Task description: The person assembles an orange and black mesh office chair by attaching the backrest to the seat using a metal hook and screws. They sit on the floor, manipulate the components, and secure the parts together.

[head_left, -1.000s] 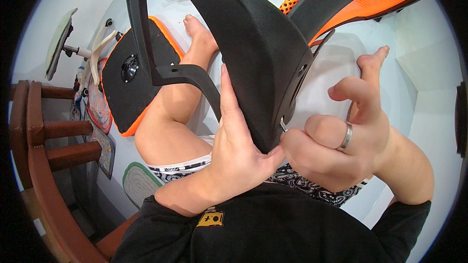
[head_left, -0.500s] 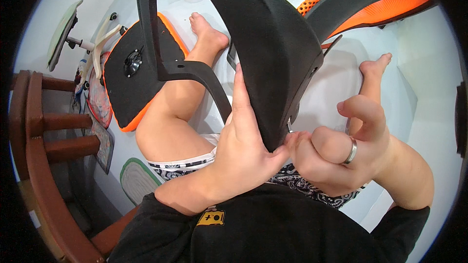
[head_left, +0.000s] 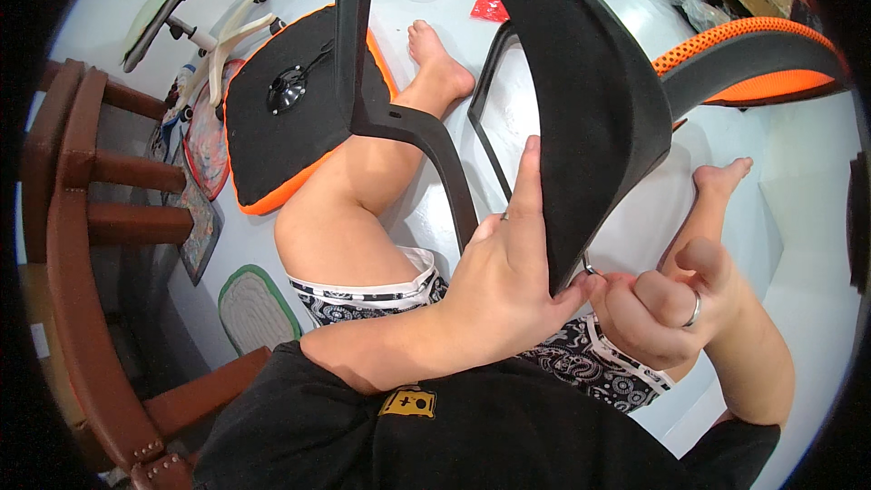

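A big black padded chair back [head_left: 590,100] stands upright between my legs. A black armrest frame [head_left: 399,118] is attached at its left. My left hand [head_left: 508,281] grips the panel's lower edge, fingers flat up its face. My right hand [head_left: 662,308], with a ring on one finger, is curled into a fist right at the panel's bottom corner. It pinches a small bent metal key [head_left: 590,265] that touches the panel's edge. Both hands meet at that corner.
A black seat pad with an orange rim [head_left: 281,118] lies upside down by my left leg. An orange mesh chair piece [head_left: 744,54] is at the right. A brown wooden chair [head_left: 82,218] stands at the left, a caster base [head_left: 218,45] and a red packet [head_left: 490,7] farther off.
My right hand has dropped lower and its fingers have curled into a tighter fist at the panel's corner. My left hand has stayed on the panel, which now sits more upright.
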Action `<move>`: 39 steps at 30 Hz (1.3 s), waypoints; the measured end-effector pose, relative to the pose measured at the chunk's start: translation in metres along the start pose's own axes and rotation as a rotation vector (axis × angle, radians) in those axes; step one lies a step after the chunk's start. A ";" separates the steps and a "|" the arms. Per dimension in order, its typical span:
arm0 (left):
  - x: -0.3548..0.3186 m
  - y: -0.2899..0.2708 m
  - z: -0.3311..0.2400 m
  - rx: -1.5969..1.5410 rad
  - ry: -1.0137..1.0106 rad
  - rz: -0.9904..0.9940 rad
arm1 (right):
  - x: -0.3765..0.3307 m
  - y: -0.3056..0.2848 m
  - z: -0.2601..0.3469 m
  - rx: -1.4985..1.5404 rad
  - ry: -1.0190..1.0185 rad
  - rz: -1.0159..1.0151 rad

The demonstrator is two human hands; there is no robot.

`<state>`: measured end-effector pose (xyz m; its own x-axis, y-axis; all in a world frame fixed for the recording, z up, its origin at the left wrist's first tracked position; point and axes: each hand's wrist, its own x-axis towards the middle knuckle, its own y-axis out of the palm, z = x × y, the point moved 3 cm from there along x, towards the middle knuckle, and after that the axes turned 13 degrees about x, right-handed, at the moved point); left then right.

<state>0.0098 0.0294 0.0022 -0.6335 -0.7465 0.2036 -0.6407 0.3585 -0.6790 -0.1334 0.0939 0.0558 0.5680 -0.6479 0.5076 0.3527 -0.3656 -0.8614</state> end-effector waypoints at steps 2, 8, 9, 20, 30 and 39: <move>0.000 0.001 0.002 -0.010 0.028 -0.013 | 0.002 0.000 0.001 0.009 0.025 -0.003; 0.000 0.004 0.003 0.025 0.057 -0.060 | -0.003 0.004 -0.004 0.159 -0.020 -0.089; 0.000 0.004 0.004 0.028 0.061 -0.068 | -0.005 0.005 -0.006 0.158 -0.026 -0.081; 0.003 0.000 0.003 0.033 0.074 -0.130 | -0.003 0.008 -0.023 0.148 -0.131 -0.044; 0.011 -0.005 0.002 -0.080 0.119 -0.219 | 0.022 0.002 -0.019 0.141 -0.164 0.128; 0.007 0.000 0.004 -0.091 0.122 -0.182 | 0.034 -0.006 -0.009 0.064 -0.156 0.178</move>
<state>0.0069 0.0215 0.0006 -0.5482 -0.7322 0.4042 -0.7820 0.2776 -0.5580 -0.1227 0.0684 0.0785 0.7318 -0.5850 0.3496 0.2806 -0.2088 -0.9368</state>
